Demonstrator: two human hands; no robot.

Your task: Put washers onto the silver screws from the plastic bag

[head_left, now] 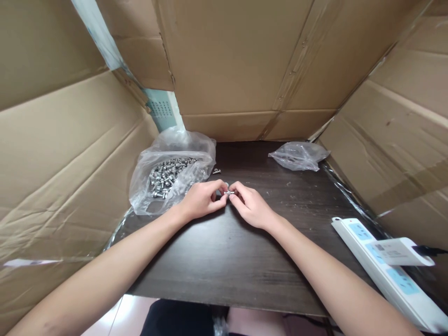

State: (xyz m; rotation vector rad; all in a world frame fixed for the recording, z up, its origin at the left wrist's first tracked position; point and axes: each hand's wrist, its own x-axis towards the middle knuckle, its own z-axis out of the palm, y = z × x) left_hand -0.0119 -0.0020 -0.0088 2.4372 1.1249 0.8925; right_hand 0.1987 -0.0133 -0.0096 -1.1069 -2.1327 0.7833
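Observation:
A small silvery metal bolt (pixel 229 192) lies crosswise between my fingertips, just above the table. My left hand (pixel 202 199) pinches its left end between thumb and forefinger. The right end is in the closed fingertips of my right hand (pixel 252 207). A wider ring or collar shows around its middle, too small to make out. Just beyond my left hand a loose metal fastener (pixel 216 171) rests on the table. Several similar bolts (pixel 168 175) fill an open clear plastic bag (pixel 140 189) left of my left hand.
The dark wooden table (pixel 224 261) is walled by cardboard (pixel 241 60) at the back and both sides. At the back right lies a crumpled clear bag (pixel 299 156). A white power strip (pixel 367 252) with a plugged-in white adapter (pixel 399 252) and black cable runs along the right edge.

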